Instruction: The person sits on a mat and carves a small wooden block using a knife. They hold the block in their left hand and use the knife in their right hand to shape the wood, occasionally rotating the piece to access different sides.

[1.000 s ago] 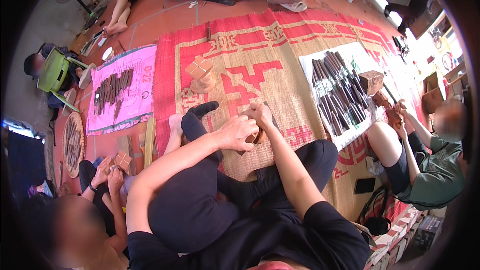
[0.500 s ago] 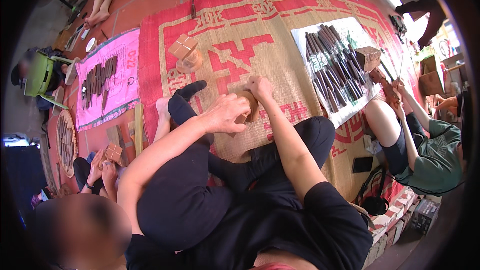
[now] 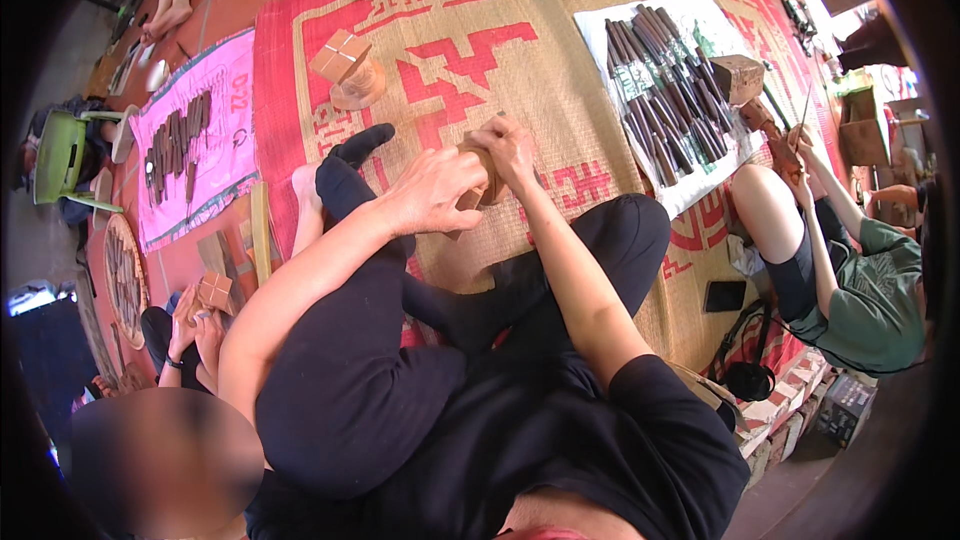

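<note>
Between my hands, above the woven mat (image 3: 570, 90), is a light-brown wooden block (image 3: 469, 199), largely covered by my fingers. My left hand (image 3: 437, 188) is closed over its near left side, with the knuckles bent. At its far right side my right hand (image 3: 506, 148) is closed, its fingers curled in at the block's edge; whether a thin string lies in them I cannot make out. A rounded wooden piece (image 3: 494, 185) shows just under the right hand. Farther left, another wooden block with a pale cross-tie (image 3: 341, 54) rests on a round wooden piece (image 3: 358, 88).
Dark carving tools (image 3: 665, 100) lie in rows on a white sheet at the right, others (image 3: 178, 150) on a pink sheet at the left. Beside me a person in green (image 3: 870, 290) works with a brown carved piece. Another person's hands (image 3: 195, 325) hold a tied block at lower left.
My hands have drawn closer together at the block, the right one now curled at its far edge. The whole view has shifted slightly.
</note>
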A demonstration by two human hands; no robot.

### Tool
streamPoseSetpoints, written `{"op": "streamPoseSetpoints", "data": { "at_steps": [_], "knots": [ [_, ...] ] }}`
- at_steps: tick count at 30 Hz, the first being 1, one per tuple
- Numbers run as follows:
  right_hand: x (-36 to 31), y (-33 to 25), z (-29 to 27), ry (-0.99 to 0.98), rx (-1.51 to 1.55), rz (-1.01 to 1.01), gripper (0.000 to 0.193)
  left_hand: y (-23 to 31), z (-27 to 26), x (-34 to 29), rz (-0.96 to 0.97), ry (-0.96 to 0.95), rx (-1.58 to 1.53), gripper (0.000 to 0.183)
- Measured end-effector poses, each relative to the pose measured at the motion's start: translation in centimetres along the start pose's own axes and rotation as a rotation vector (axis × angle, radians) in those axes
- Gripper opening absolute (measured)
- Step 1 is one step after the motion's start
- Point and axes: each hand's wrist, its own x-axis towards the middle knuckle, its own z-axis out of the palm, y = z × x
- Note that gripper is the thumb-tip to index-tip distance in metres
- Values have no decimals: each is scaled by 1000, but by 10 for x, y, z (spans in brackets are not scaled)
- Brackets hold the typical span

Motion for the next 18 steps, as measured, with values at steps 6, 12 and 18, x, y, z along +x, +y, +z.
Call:
{"op": "streamPoseSetpoints", "data": {
  "at_steps": [6,12,18],
  "knots": [
    [9,63,-4,75,-316,40,24,0,6,9,57,13,13,35],
    [-9,9,1,67,249,-104,26,-4,4,12,-20,66,-46,35],
    [-3,33,-23,138,-196,35,21,-9,11,28,19,217,-51,39]
  ]
}}
